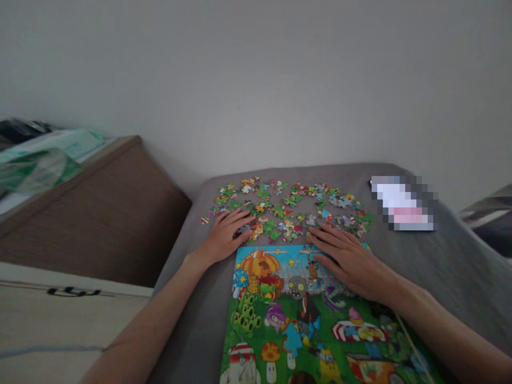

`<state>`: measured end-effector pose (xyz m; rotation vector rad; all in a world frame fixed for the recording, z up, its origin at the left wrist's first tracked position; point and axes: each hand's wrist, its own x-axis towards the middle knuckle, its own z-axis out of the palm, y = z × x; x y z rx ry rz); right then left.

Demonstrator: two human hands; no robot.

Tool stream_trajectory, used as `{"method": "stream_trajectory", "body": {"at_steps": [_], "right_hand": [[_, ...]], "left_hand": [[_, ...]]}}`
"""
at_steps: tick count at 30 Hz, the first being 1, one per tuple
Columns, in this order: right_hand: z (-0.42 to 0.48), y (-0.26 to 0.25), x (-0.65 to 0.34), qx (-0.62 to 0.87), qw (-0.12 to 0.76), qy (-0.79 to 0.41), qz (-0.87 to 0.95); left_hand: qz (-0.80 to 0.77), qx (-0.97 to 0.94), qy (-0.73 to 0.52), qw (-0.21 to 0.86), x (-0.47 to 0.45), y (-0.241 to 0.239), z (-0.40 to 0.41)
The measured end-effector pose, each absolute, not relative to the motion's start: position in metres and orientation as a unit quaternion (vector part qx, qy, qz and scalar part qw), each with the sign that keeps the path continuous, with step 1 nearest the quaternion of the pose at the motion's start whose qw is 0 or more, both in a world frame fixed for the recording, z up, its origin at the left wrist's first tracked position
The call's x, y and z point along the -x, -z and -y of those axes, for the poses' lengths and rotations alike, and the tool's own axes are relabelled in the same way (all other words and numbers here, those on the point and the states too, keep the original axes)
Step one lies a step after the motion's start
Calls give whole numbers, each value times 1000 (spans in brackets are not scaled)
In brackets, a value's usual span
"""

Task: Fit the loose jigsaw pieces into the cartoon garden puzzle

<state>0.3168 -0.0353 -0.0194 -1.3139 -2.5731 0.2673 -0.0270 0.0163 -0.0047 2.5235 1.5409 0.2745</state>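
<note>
Many small jigsaw puzzle pieces (288,210) lie scattered over the grey cloth surface (400,266). In front of them lies a colourful puzzle board (272,298) printed with a pumpkin, mushrooms and cartoon figures. My left hand (226,232) rests over pieces on the left side, just beyond the board's far left corner, its fingers stretched out and apart. My right hand (344,258) lies across the board's far right part, fingers extended towards the nearer pieces. Neither hand visibly grips a piece; what is under the palms is hidden.
A phone (404,205) with a blurred-out screen lies at the right. To the left stands a brown wooden cabinet (100,213) with green-and-white packages (48,160) on top. Below it is a pale drawer front (72,320). A plain wall (256,90) rises behind.
</note>
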Motion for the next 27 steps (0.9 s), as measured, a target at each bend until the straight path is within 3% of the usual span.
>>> {"method": "stream_trajectory", "body": {"at_steps": [6,14,27], "right_hand": [[37,17,-316,451,112,-90,881],[37,22,-317,439,123,-80,886],[36,17,-318,437,126,-104,884]], "left_hand": [[-591,-792,-152,18,1,4,-34],[-468,-880,-83,-8,-44,-10,-53],[-451,-879,-152,44,-29,-9,-88]]}}
